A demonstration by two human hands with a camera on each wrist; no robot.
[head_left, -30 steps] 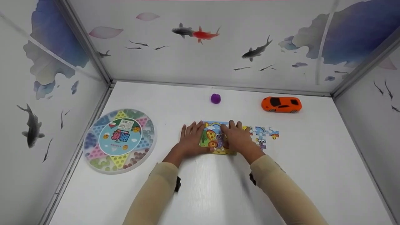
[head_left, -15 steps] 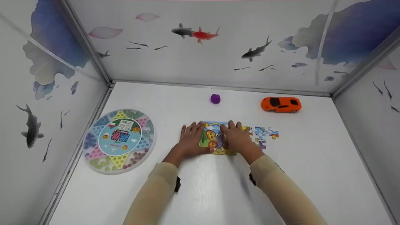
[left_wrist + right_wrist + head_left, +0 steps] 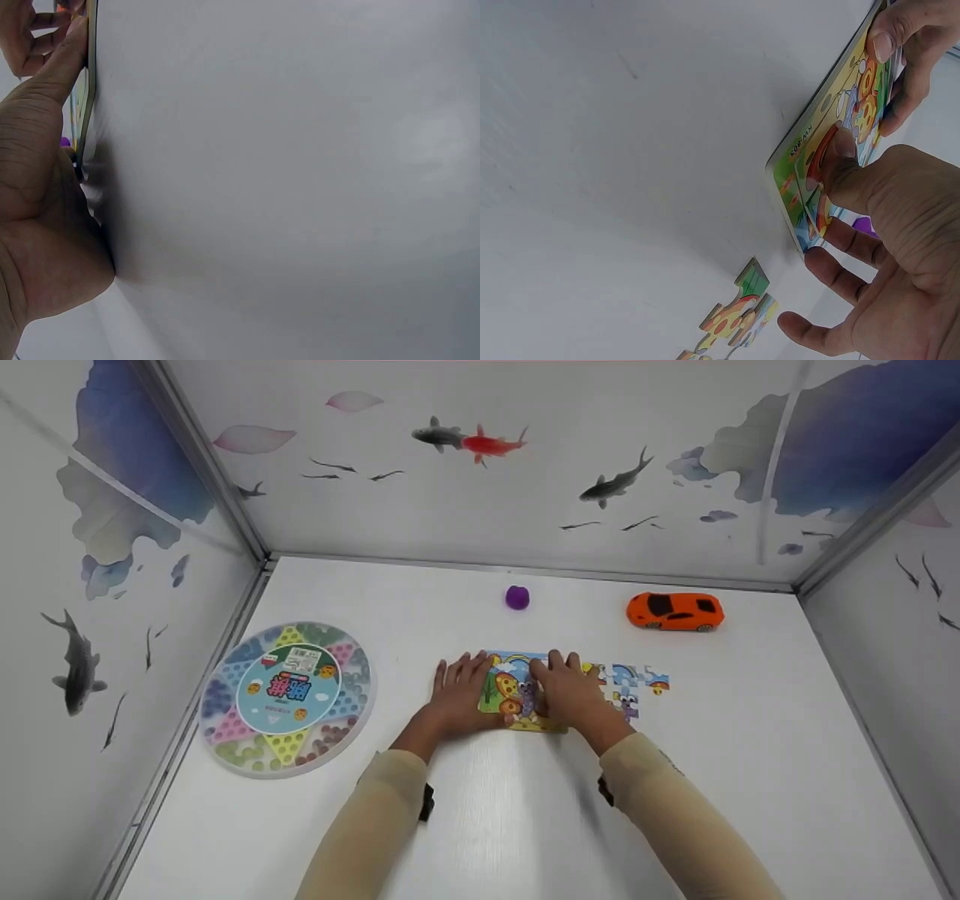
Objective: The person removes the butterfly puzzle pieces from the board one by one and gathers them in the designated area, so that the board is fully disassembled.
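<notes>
Two hands on a puzzle, in the middle of the surface.
The left hand (image 3: pixel 461 701) rests with fingers straight on the left side of the puzzle (image 3: pixel 507 701); the right hand (image 3: pixel 574 690) bends its fingers over the right side, but I cannot tell if it pinches a piece. Loose pieces (image 3: pixel 627 703) lie just to the right on the surface (image 3: pixel 750 795); the orange car (image 3: pixel 679 612) is at far right.

In the head view the right hand (image 3: pixel 574 690) covers the right part of the flat, brightly printed cartoon puzzle board (image 3: pixel 514 697), and the left hand (image 3: pixel 459 702) hides some of its left edge. The right wrist view's lower edge cuts off the multicoloured jigsaw pieces (image 3: pixel 727 320); print on the white rectangular sticker (image 3: pixel 302 658) is unreadably small.
</notes>
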